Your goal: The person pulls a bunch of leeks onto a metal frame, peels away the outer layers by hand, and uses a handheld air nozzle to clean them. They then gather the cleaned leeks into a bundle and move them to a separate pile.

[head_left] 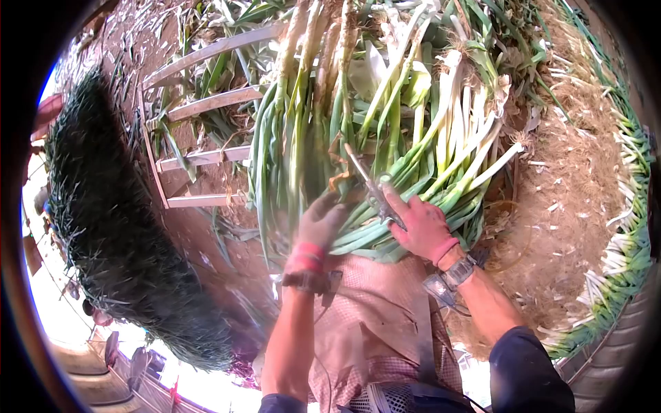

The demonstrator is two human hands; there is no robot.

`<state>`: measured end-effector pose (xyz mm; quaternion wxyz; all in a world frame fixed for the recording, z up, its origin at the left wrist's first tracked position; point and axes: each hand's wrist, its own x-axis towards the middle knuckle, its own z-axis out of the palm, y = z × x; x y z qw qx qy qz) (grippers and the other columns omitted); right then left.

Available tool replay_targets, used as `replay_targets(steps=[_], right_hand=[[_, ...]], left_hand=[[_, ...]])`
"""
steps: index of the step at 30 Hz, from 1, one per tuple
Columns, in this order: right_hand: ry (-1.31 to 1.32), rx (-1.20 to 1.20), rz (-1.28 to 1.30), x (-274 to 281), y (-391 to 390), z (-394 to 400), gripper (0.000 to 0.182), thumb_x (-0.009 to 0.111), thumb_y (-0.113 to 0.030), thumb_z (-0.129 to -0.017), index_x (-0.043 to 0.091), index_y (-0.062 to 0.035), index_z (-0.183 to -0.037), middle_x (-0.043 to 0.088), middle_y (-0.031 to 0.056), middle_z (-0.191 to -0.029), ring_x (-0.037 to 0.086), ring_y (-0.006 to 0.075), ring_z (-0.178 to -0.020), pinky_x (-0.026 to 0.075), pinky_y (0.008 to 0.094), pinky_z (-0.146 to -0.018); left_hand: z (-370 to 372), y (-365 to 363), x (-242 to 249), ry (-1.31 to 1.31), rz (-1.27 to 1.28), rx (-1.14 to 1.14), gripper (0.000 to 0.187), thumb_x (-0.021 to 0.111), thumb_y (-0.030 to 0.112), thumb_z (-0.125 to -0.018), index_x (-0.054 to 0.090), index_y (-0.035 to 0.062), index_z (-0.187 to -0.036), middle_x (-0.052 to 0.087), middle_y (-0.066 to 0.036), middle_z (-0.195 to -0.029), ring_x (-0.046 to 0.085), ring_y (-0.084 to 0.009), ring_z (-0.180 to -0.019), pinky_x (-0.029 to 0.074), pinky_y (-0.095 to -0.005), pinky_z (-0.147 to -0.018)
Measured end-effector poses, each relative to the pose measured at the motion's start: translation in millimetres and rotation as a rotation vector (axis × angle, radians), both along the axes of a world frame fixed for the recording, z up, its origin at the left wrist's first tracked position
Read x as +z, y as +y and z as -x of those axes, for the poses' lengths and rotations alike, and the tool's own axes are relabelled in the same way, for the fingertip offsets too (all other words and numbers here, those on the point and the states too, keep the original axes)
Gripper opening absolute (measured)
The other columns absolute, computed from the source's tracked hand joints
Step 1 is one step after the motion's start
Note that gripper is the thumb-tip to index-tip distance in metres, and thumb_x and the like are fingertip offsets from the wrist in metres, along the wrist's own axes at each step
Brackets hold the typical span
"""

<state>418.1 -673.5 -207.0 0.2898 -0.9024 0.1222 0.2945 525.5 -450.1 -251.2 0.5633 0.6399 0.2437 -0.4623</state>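
In the middle, my right hand, in a reddish glove, grips an air blow gun whose thin nozzle points up and to the left. My left hand, also gloved, is smeared by motion beside the leaves, and its fingers do not show clearly. Long green onions lie in front of me, with green leaves bent toward my lap and pale stalks and roots fanned to the upper right. Further green onions with soil on their stalks lie upright in view, beyond my left hand.
A slatted wooden frame stands at the left of the onions. A long dark-green heap runs down the left side. Trimmed roots and scraps cover the ground at right, and a row of onions curves along the edge.
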Motion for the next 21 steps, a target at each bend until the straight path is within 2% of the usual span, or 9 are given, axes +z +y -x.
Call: replay_targets(steps=[4,7,9,11,15,17,18,19,21], right_hand=[[0.096,-0.05,0.031,-7.1,-1.5,13.0,0.076,0.068,-0.037,-0.09,0.037,-0.0262,-0.159,0.059,0.016,-0.095,0.066,0.0366,-0.083,0.053,0.0498,-0.073],[0.098,-0.109,0.046,-7.0,2.2,6.3,0.077,0.068,-0.038,-0.09,0.036,-0.027,-0.159,0.059,0.0162,-0.094,0.066,0.0374,-0.082,0.053,0.0504,-0.073],[0.11,-0.122,0.054,-11.6,2.7,-9.7,0.077,0.069,-0.038,-0.09,0.036,-0.028,-0.159,0.059,0.0164,-0.094,0.066,0.038,-0.082,0.053,0.0507,-0.072],[0.139,-0.147,0.036,-17.1,4.3,-26.4,0.078,0.068,-0.039,-0.089,0.036,-0.0275,-0.159,0.057,0.016,-0.094,0.065,0.0375,-0.084,0.052,0.0507,-0.077],[0.052,-0.064,0.081,-37.8,7.1,-60.6,0.076,0.07,-0.038,-0.088,0.041,-0.0223,-0.157,0.06,0.0168,-0.094,0.068,0.0363,-0.081,0.055,0.0494,-0.07],[0.028,-0.064,0.127,-40.7,4.1,-83.0,0.074,0.069,-0.037,-0.089,0.041,-0.0222,-0.156,0.06,0.0171,-0.094,0.068,0.036,-0.08,0.055,0.0486,-0.068],[0.016,-0.045,0.169,-49.4,1.4,-90.1,0.074,0.068,-0.037,-0.09,0.04,-0.0226,-0.157,0.06,0.0175,-0.094,0.068,0.0355,-0.079,0.055,0.0484,-0.067],[0.012,-0.043,0.168,-55.1,-3.4,-99.1,0.074,0.068,-0.037,-0.09,0.04,-0.0226,-0.157,0.06,0.0175,-0.094,0.068,0.0355,-0.079,0.055,0.0484,-0.067],[-0.036,-0.041,0.217,-61.8,-15.7,-119.7,0.075,0.067,-0.038,-0.091,0.037,-0.0228,-0.159,0.061,0.0175,-0.095,0.069,0.0344,-0.079,0.056,0.0477,-0.067]], left_hand=[[-24.2,-12.2,-6.5,-0.018,-0.069,-0.054,0.034,0.067,0.006,-0.098,0.063,-0.0034,-0.131,0.07,-0.002,-0.11,0.065,-0.0083,-0.092,0.055,-0.0237,-0.083],[-23.3,-1.5,-56.9,-0.172,-0.094,-0.128,0.033,0.067,0.005,-0.098,0.064,-0.0038,-0.13,0.071,-0.004,-0.111,0.065,-0.0088,-0.093,0.055,-0.0239,-0.083],[-33.3,-11.9,-75.4,-0.232,-0.108,-0.206,0.036,0.069,0.005,-0.095,0.063,-0.0067,-0.129,0.072,-0.006,-0.113,0.067,-0.0096,-0.097,0.055,-0.0246,-0.086],[-47.2,-19.6,-84.1,-0.312,-0.118,-0.314,0.038,0.069,0.005,-0.095,0.063,-0.007,-0.13,0.072,-0.007,-0.115,0.067,-0.0104,-0.098,0.055,-0.025,-0.087],[-74.5,-38.7,-91.8,-0.302,-0.071,-0.24,0.041,0.07,0.007,-0.094,0.062,-0.0065,-0.132,0.073,-0.01,-0.117,0.068,-0.0124,-0.1,0.056,-0.0267,-0.088],[-88.5,-48.0,-92.7,-0.409,-0.163,-0.37,0.044,0.071,0.009,-0.094,0.061,-0.0042,-0.135,0.072,-0.013,-0.119,0.069,-0.0145,-0.103,0.056,-0.028,-0.089],[-93.3,-53.1,-92.3,-0.37,-0.208,-0.381,0.042,0.068,0.017,-0.09,0.066,-0.0012,-0.129,0.07,-0.02,-0.125,0.071,-0.028,-0.11,0.055,-0.0357,-0.097],[-100.2,-59.7,-89.8,-0.373,-0.21,-0.379,0.042,0.068,0.017,-0.09,0.066,-0.0012,-0.129,0.07,-0.02,-0.125,0.071,-0.028,-0.11,0.055,-0.0357,-0.097],[-110.3,-71.6,-90.6,-0.55,-0.282,-0.485,0.042,0.068,0.019,-0.09,0.067,0.0009,-0.128,0.071,-0.021,-0.122,0.071,-0.0308,-0.107,0.055,-0.0376,-0.096]])
